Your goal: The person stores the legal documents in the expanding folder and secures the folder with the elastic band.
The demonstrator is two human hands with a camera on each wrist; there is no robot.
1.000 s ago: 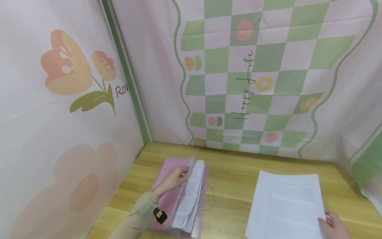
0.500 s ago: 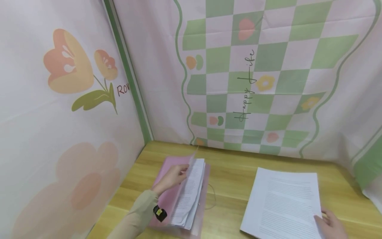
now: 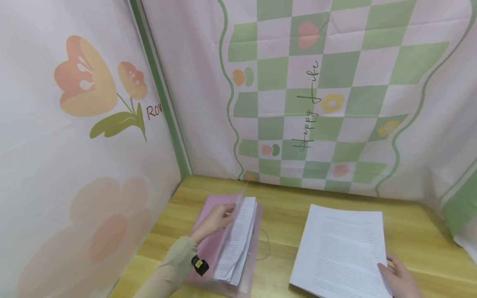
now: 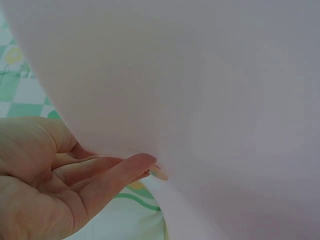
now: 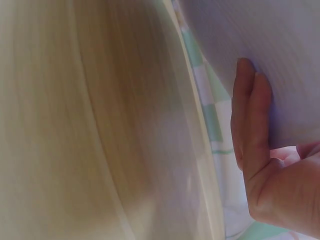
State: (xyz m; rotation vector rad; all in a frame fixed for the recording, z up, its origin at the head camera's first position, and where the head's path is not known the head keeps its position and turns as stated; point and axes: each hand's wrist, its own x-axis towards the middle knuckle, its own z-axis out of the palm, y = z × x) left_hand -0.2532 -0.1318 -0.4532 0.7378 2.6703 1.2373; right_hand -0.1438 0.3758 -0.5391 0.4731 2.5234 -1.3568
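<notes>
At the left of the head view, a pink translucent folder [image 3: 216,203] lies on the table with printed sheets [image 3: 240,231] inside it. My left hand [image 3: 216,221] pinches the edge of its raised cover [image 4: 210,100] between thumb and fingers, as the left wrist view shows up close. On the right, my right hand [image 3: 398,275] grips a stack of printed paper [image 3: 346,252] by its right edge, thumb on top. In the right wrist view the fingers [image 5: 257,115] lie along the underside of the paper, with the tabletop beneath at some distance.
The wooden table [image 3: 283,215] extends between the folder and the paper stack. A thin elastic loop [image 3: 267,244] lies beside the folder's right edge. Patterned cloth [image 3: 298,124] hangs behind the table, and another cloth [image 3: 93,165] borders its left side.
My right hand has moved left with the paper stack, bringing it nearer the folder, and the print now shows more clearly. The left hand stays at the raised cover.
</notes>
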